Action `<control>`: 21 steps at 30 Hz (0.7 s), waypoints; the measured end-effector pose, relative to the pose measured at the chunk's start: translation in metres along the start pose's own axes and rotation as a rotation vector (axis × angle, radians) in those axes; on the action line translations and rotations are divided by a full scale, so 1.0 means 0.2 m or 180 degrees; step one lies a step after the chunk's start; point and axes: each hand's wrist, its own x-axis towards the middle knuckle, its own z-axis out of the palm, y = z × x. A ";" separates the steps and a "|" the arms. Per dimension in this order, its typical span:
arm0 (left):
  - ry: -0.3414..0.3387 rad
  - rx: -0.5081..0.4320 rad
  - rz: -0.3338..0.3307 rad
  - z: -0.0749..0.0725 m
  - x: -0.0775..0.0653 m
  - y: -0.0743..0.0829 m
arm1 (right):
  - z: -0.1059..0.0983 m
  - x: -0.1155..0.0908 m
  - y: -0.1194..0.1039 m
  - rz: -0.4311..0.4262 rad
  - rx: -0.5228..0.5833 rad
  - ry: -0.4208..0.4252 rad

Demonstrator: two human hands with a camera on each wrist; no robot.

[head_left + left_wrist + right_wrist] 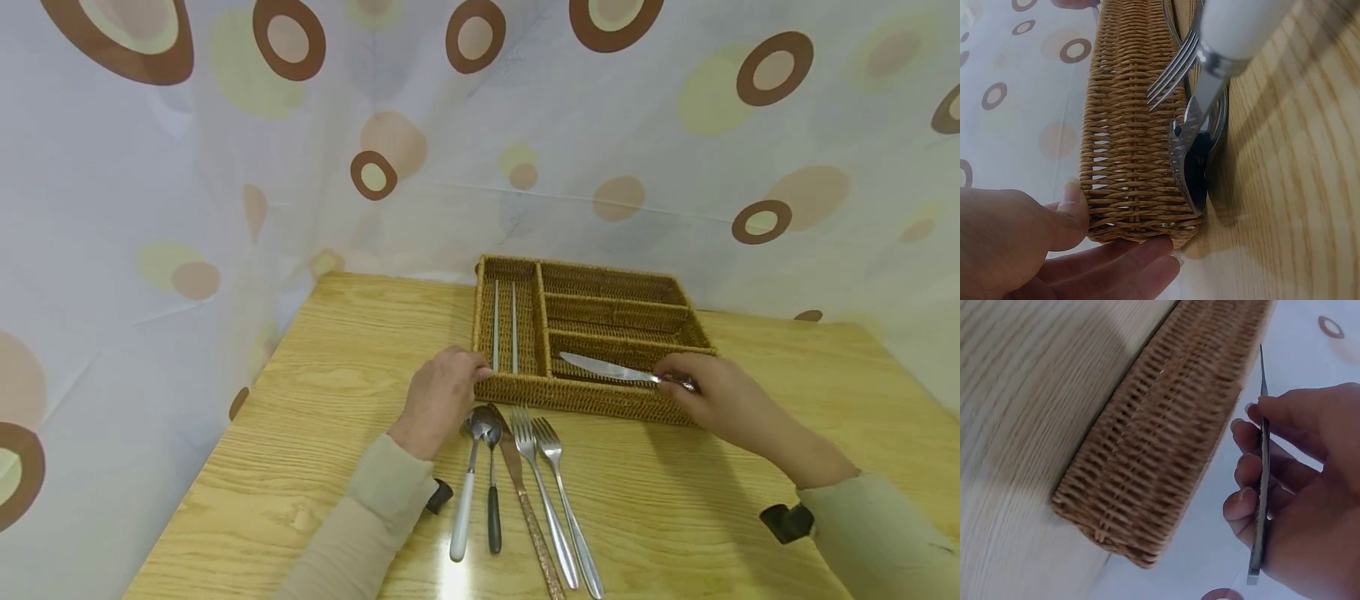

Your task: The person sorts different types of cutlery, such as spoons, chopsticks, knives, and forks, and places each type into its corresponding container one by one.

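My right hand [723, 400] holds a table knife [611, 367] by its handle, thumb against curled fingers. The silver blade points left above the front compartment of a wicker cutlery tray [600, 393]. In the right wrist view the knife [1263, 469] is apart from the tray's wall. My left hand [444, 392] grips the tray's front left corner, thumb at the rim and fingers around the end, as the left wrist view shows [1085, 244]. Two pale chopsticks [514, 329] lie in the tray's long left compartment.
Before the tray lie a white-handled spoon [462, 517], a dark-handled spoon [493, 521], a knife with a coppery handle [534, 529] and two forks [551, 508] [573, 517]. A patterned cloth [525, 125] hangs behind the wooden table [337, 350].
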 end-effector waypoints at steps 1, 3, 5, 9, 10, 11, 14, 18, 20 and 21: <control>0.0007 -0.0011 0.0003 0.00 0.00 0.00 | 0.00 0.01 0.02 -0.0020 0.0014 -0.0031; 0.0016 -0.0027 0.0011 0.01 0.00 0.00 | 0.00 0.03 0.05 -0.0074 0.0033 -0.0092; 0.0015 -0.0067 0.0005 0.01 0.00 -0.01 | 0.00 0.05 0.08 -0.0162 0.0086 -0.0179; 0.0012 -0.0065 -0.0014 0.01 0.00 -0.01 | 0.01 0.10 0.12 -0.0351 0.0241 -0.0362; 0.0009 -0.0062 -0.0019 0.01 0.00 -0.01 | 0.01 0.11 0.13 -0.0385 0.0280 -0.0423; 0.0005 -0.0029 -0.0016 0.01 0.00 -0.01 | 0.01 0.12 0.14 -0.0397 0.0334 -0.0489; 0.0003 -0.0028 0.0012 0.01 0.00 -0.01 | 0.02 0.14 0.17 -0.0340 0.0432 -0.0687; 0.0020 -0.0031 0.0035 0.01 0.00 0.00 | 0.03 0.15 0.22 -0.0121 0.0636 -0.0996; 0.0043 -0.0020 0.0038 0.01 0.00 0.00 | 0.04 0.16 0.24 0.0022 0.0764 -0.1112; 0.0050 -0.0013 0.0036 0.01 0.00 0.00 | 0.05 0.16 0.25 0.0092 0.0813 -0.1157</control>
